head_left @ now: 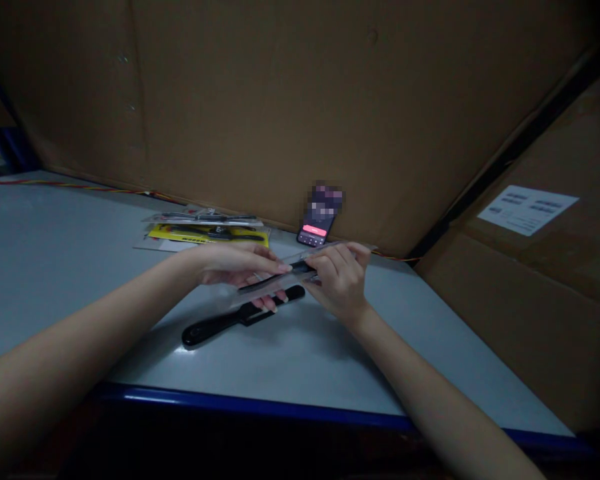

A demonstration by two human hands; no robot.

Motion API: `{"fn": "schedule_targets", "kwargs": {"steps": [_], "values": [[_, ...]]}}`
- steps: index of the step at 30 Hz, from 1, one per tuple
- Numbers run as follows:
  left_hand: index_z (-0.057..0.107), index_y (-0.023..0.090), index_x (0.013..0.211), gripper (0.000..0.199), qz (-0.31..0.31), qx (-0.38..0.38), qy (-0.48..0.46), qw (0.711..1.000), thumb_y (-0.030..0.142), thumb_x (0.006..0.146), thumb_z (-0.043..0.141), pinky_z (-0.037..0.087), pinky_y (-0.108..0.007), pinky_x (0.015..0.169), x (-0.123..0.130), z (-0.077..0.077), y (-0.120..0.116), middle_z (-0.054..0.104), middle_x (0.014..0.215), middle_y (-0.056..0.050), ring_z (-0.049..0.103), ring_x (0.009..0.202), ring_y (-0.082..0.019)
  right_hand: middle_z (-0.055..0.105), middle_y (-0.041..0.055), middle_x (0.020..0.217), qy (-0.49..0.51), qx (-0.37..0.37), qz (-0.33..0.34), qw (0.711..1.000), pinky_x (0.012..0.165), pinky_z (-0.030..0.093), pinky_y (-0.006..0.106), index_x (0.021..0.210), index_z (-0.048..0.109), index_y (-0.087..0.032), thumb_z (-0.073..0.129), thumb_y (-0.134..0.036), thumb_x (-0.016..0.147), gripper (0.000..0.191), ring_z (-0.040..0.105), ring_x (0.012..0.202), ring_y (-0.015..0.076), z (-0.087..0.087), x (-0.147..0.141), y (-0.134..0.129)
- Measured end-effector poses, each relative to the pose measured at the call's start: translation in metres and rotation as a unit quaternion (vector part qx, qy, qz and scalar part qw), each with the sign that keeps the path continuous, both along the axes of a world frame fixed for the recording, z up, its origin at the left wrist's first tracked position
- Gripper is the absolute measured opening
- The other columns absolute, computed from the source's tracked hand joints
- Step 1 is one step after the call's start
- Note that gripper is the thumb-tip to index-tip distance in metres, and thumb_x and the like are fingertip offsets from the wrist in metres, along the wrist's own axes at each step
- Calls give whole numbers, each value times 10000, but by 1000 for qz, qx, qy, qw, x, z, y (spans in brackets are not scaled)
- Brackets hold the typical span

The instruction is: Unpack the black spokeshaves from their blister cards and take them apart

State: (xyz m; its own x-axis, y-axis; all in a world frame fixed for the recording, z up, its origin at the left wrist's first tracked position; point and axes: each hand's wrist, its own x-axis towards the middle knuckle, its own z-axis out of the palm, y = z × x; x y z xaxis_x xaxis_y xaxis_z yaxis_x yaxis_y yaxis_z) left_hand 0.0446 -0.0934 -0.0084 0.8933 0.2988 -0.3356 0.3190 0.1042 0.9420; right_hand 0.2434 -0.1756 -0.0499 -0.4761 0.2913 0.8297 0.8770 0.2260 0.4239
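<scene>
Above the table I hold a clear plastic package [267, 288] with a long, slim black object inside, tilted up toward the right. My left hand [240, 265] grips its left part, thumb on top and fingers underneath. My right hand [341, 277] is closed round the right part, its fingers curled over the plastic. What kind of tool the package contains is not clear. Beneath my left fingers a black handled tool [213, 328], shaped like a flat brush or comb, lies on the tabletop, its middle partly covered.
Several flat packages [180, 235], some with yellow card, lie stacked toward the back. A lit phone [316, 220] leans on the cardboard wall [260, 100]. Coloured wires [80, 187] run along the rear edge. A labelled carton [530, 280] borders the table's right side; a blue edge [230, 403] runs along its front.
</scene>
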Motion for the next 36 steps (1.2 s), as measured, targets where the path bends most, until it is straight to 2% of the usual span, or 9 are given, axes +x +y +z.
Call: {"fn": "schedule_targets", "kwargs": {"steps": [4,8,13,18,23,27,29,31,36], "values": [[507,168,1135,468,30,-18,-10,999,315,729,690,508,-273,622,1,-2,4,693,787,-34,649,625,-135,631,-5,713,-3,-32,10,999,797,328,342,770,507,-216,585,-270,795,98,546,714,167,2,-1,1],[538,149,1102,449,89,37,-48,994,254,700,710,472,-199,516,0,-5,15,670,667,1,596,515,-90,679,33,893,-23,-152,56,987,811,364,332,946,572,-193,609,-344,798,214,585,824,177,5,7,5],[489,170,1163,523,93,79,-27,992,224,691,708,488,-218,527,-3,-4,22,675,651,0,586,468,-97,669,50,1075,-21,-237,72,968,823,400,322,1104,571,-179,571,-226,820,287,595,954,178,6,17,7],[451,191,1221,496,74,42,-24,996,386,791,601,525,-306,666,-5,3,19,703,755,-47,669,660,-173,672,73,1071,-22,-190,57,980,820,398,353,1115,590,-160,504,-145,809,317,586,948,199,5,16,5],[442,183,1236,531,44,-10,-37,998,538,842,427,528,-342,637,-5,9,20,706,819,-94,676,691,-215,687,58,971,-2,-123,55,991,797,384,361,1032,626,-160,548,-199,756,289,563,883,202,1,14,4],[496,180,1150,535,116,63,-2,991,581,799,454,516,-316,592,-5,3,31,700,793,-91,663,659,-208,679,30,1011,20,-105,13,994,827,349,381,1060,621,-213,557,-188,747,321,537,915,209,3,20,3],[519,167,1089,461,168,161,46,971,511,781,514,506,-302,584,-7,-1,37,696,784,-89,659,666,-209,673,24,1038,22,-103,-7,994,855,322,393,1075,613,-229,557,-189,748,334,531,939,214,5,25,3],[552,150,1018,370,192,287,104,933,421,766,536,489,-291,568,-10,-4,41,686,776,-91,652,666,-216,670,24,1050,29,-101,-23,994,875,300,399,1077,608,-230,555,-192,751,332,532,948,216,7,30,4],[640,160,867,252,150,585,193,773,313,746,482,423,-286,577,-18,-10,48,666,777,-86,616,700,-228,673,29,1028,63,-78,-58,993,873,285,399,1056,606,-218,556,-187,732,329,535,933,222,8,37,7]]}}
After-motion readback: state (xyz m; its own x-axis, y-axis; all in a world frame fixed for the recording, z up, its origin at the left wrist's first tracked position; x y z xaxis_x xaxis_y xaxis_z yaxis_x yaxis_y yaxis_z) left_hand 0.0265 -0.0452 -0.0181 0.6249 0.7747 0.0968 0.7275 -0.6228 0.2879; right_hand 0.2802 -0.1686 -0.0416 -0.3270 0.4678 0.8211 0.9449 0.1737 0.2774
